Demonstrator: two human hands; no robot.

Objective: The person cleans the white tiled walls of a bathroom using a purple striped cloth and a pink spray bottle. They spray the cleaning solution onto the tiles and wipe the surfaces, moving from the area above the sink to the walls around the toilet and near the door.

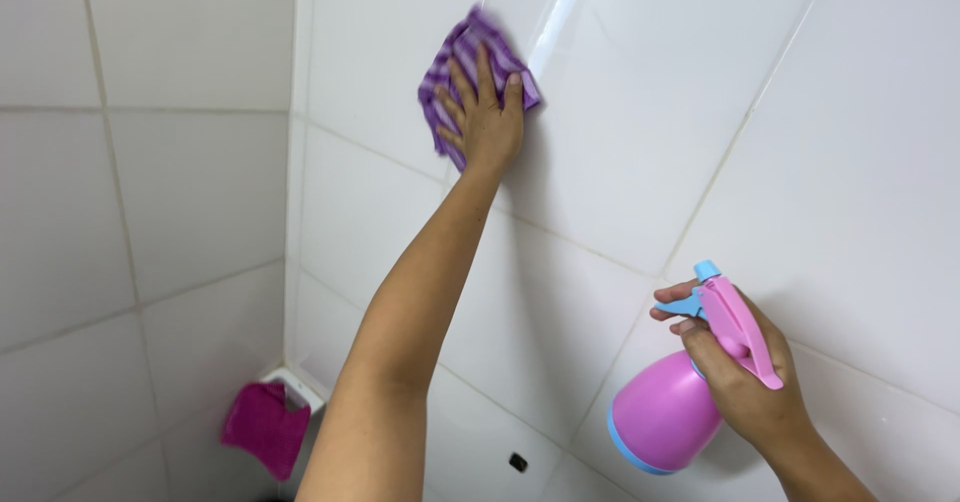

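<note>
Wiping the white wall tiles (pixel 620 142) with a purple cloth (pixel 470 67) pressed flat under my left hand (pixel 487 117), right hand (pixel 745 382) gripping the pink spray bottle (pixel 665 412) down low, probably another spritz next.

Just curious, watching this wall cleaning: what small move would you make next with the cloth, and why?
Probably slide the left hand and its purple cloth down the white tiled wall. The cloth is pressed flat high up, the tiles below it look unwiped, and the right hand holds the pink spray bottle away.
</note>
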